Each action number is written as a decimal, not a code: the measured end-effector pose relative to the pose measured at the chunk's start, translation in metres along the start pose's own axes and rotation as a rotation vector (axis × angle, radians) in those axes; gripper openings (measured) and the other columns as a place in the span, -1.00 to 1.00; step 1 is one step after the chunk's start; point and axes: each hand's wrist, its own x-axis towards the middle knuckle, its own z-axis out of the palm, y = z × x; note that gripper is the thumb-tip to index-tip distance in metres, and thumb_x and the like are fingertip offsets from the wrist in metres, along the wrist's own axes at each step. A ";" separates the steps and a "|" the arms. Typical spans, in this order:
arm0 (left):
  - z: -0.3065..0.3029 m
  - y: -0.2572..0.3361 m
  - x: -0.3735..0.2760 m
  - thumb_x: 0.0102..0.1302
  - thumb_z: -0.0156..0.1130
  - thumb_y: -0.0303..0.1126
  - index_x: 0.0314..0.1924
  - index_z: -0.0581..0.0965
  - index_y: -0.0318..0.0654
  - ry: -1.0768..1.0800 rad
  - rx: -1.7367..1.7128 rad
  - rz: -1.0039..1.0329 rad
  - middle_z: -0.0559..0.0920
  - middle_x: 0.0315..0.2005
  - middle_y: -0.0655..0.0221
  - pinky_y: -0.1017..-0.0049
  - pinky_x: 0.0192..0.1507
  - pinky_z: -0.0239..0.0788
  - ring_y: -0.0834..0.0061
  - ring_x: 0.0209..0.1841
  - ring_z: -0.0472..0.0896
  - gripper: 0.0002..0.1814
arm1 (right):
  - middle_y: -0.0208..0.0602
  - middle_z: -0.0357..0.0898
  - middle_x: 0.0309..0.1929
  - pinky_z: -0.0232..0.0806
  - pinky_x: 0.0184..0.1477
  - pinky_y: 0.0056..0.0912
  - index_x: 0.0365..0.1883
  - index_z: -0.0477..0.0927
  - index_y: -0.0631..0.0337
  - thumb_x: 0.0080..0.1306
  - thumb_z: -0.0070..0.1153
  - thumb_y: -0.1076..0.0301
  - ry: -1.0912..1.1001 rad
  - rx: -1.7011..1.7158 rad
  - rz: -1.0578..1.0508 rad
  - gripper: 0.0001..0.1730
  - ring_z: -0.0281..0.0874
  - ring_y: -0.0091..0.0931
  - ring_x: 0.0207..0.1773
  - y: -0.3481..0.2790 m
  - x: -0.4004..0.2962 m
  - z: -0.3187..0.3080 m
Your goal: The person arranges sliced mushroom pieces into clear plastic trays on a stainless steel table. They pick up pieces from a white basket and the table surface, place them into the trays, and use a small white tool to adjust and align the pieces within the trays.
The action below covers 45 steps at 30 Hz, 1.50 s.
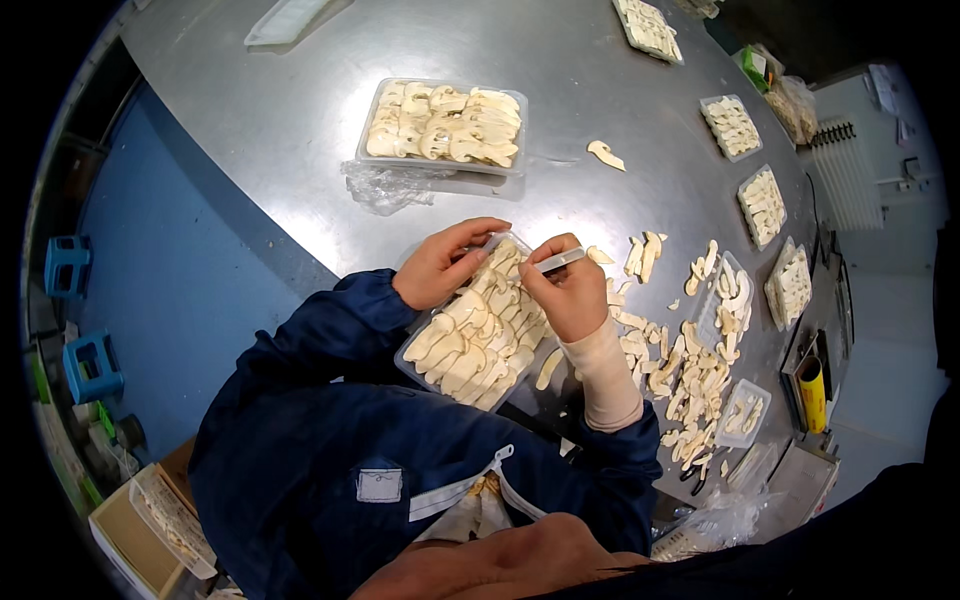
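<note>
My left hand (448,259) grips the upper left rim of a clear plastic tray (409,366), its thumb bent inward over the edge. Overlapping rows of pale sliced mushrooms (480,326) fill that tray, which sits tilted close against my body. Over the tray's upper right side, my right hand (568,289) pinches a slim, flat, light-coloured tool (561,259); its tip is at the slices, partly hidden by my fingers. Beside my right wrist lies a heap of loose mushroom slices (694,382).
A filled tray (442,124) stands ahead on the metal table (300,127), with crumpled clear film (390,187) before it. More filled trays, including one (763,206), line the right edge. A partly filled tray (742,414) sits by the heap. Blue stools (91,365) stand on the left floor.
</note>
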 end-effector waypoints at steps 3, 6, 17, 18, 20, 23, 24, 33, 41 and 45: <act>0.000 0.002 0.000 0.41 -0.08 -0.53 0.29 0.32 -0.31 0.005 -0.060 -0.036 0.44 0.20 0.30 0.48 0.21 0.23 0.54 0.15 0.42 -0.55 | -0.39 0.57 -0.51 0.37 -0.40 -0.59 -0.33 0.48 0.26 0.17 0.26 0.41 0.009 0.046 -0.045 -0.80 0.52 -0.66 -0.47 0.000 -0.004 0.003; -0.002 0.002 0.000 0.42 -0.11 -0.52 0.30 0.31 -0.31 -0.009 0.033 0.017 0.44 0.19 0.31 0.52 0.20 0.23 0.56 0.15 0.42 -0.55 | -0.42 0.57 -0.48 0.37 -0.39 -0.62 -0.32 0.49 0.26 0.19 0.25 0.42 0.030 0.131 -0.014 -0.81 0.52 -0.68 -0.44 0.010 -0.003 0.005; 0.000 0.001 0.002 0.40 -0.10 -0.54 0.29 0.33 -0.29 0.008 0.012 0.033 0.50 0.10 0.31 0.56 0.10 0.30 0.59 0.03 0.47 -0.55 | -0.42 0.57 -0.42 0.38 -0.33 -0.64 -0.26 0.47 0.28 0.22 0.24 0.46 -0.046 0.316 0.072 -0.80 0.54 -0.69 -0.39 0.021 -0.010 0.014; 0.000 0.002 0.003 0.39 -0.10 -0.54 0.29 0.34 -0.28 0.018 0.051 0.054 0.52 0.06 0.31 0.57 0.06 0.33 0.59 -0.02 0.50 -0.54 | -0.42 0.57 -0.42 0.38 -0.33 -0.65 -0.26 0.47 0.28 0.22 0.24 0.46 -0.040 0.329 0.060 -0.80 0.53 -0.69 -0.40 0.022 -0.010 0.015; 0.001 0.002 0.002 0.39 -0.10 -0.54 0.29 0.34 -0.28 0.016 0.038 0.041 0.53 0.06 0.30 0.57 0.05 0.34 0.60 -0.02 0.50 -0.54 | -0.42 0.57 -0.42 0.37 -0.34 -0.65 -0.26 0.46 0.28 0.22 0.25 0.46 -0.026 0.354 0.037 -0.79 0.53 -0.69 -0.40 0.024 -0.011 0.017; 0.000 0.002 0.002 0.40 -0.09 -0.53 0.29 0.33 -0.28 0.002 0.033 0.030 0.52 0.07 0.29 0.57 0.05 0.34 0.59 -0.01 0.50 -0.55 | -0.42 0.57 -0.39 0.36 -0.33 -0.66 -0.25 0.46 0.28 0.22 0.26 0.46 -0.026 0.393 0.013 -0.78 0.52 -0.69 -0.38 0.030 -0.010 0.019; -0.001 0.001 0.002 0.40 -0.08 -0.52 0.29 0.33 -0.28 -0.003 0.035 0.027 0.52 0.08 0.28 0.56 0.06 0.34 0.59 0.00 0.50 -0.55 | -0.42 0.57 -0.39 0.35 -0.32 -0.67 -0.25 0.46 0.28 0.22 0.26 0.47 -0.027 0.391 0.009 -0.78 0.52 -0.69 -0.36 0.030 -0.009 0.020; -0.002 -0.008 -0.002 0.39 -0.07 -0.52 0.33 0.23 -0.36 0.148 0.062 0.076 0.36 0.27 0.19 0.40 0.32 0.13 0.36 0.32 0.32 -0.50 | -0.31 0.57 -0.27 0.42 -0.20 -0.58 -0.21 0.45 0.28 0.24 0.22 0.51 0.143 0.448 0.115 -0.79 0.55 -0.60 -0.28 0.011 -0.048 -0.022; -0.017 0.001 -0.037 0.36 0.00 -0.47 0.30 0.32 -0.29 0.143 0.382 0.146 0.38 0.23 0.18 0.36 0.30 0.13 0.33 0.22 0.37 -0.51 | -0.36 0.59 -0.29 0.35 -0.24 -0.58 -0.25 0.52 0.25 0.23 0.25 0.44 0.075 0.255 -0.054 -0.82 0.52 -0.62 -0.30 0.028 -0.081 0.006; -0.009 0.002 -0.028 0.33 -0.01 -0.50 0.28 0.30 -0.31 0.097 0.427 0.235 0.37 0.23 0.13 0.31 0.34 0.07 0.17 0.30 0.27 -0.50 | -0.39 0.58 -0.35 0.33 -0.28 -0.59 -0.25 0.54 0.23 0.24 0.26 0.39 0.058 0.236 -0.041 -0.82 0.49 -0.63 -0.36 0.034 -0.083 0.024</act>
